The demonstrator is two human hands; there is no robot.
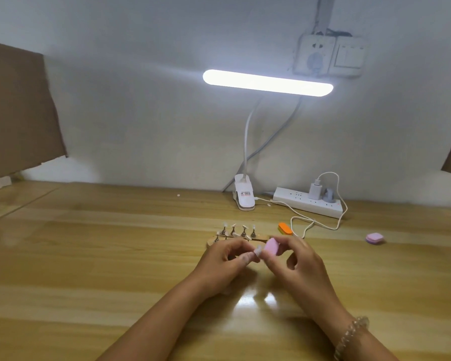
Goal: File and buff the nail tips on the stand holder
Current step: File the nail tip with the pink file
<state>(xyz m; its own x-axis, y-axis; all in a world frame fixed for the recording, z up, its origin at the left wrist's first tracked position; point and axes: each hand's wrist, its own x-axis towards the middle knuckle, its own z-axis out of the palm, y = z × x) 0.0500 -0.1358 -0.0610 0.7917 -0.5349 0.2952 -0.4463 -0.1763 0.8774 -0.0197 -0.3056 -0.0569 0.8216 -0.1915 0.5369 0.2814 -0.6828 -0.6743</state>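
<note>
Head view: the left hand (225, 259) pinches a small pale translucent nail tip (258, 250) between thumb and fingertips, a narrow grip closed on it. Whether the tip sits on a peg cannot be told. The right hand (296, 259) holds a small pink foam buffing block (271, 246) between thumb and fingers, with the block's face touching the nail tip. Both grips meet just above the glossy light wooden bench (89, 256).

Just behind the left grip, partly hidden by the fingers, lies the oval wooden stand holder (212, 242). Its upright metal pegs (238, 230) each carry a pale tip. Just behind the right grip lies an orange oblong buffing block (285, 228). A lilac rounded buffing block (374, 238) lies well off to the right of that grip.

Farther back from both grips, by the wall, are a white power strip (287, 198) and the white clip base of a lamp (244, 196). The lamp's lit bar (267, 82) hangs high above the grips. A clear bead bracelet (352, 334) circles the right wrist.
</note>
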